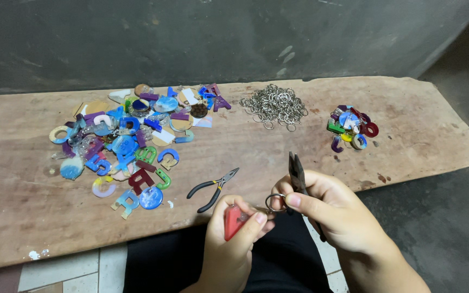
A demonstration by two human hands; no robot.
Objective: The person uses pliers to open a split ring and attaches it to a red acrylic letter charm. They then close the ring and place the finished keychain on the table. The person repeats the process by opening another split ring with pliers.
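A rough wooden table (408, 146) is stretching across the view, its left end running out of the picture and its near edge passing behind the person's hands. On its left half a big heap of coloured letters and shapes (131, 135) is sprawling, so overlapped that single pieces underneath are hard to make out. Right of it a pile of metal rings (274, 104) is lying, and further right a small cluster of coloured pieces (351, 127) is sitting well apart from the rest. Black-handled pliers (213, 189) are resting on the table just beyond the left hand, untouched.

The right hand (327, 209) is closing around a second pair of pliers (297, 172); only the dark jaws are showing above the fingers, with the handles mostly buried in the palm. The left hand (232, 233) is pinching a small red piece (233, 222), its shape partly covered by the thumb and fingers. Between the two hands, below the table's near edge, a metal ring (276, 203) is hanging at the right thumb tip, close by the red piece; whether it is joined to that piece cannot be told. Both wrists are being cut off by the lower edge.
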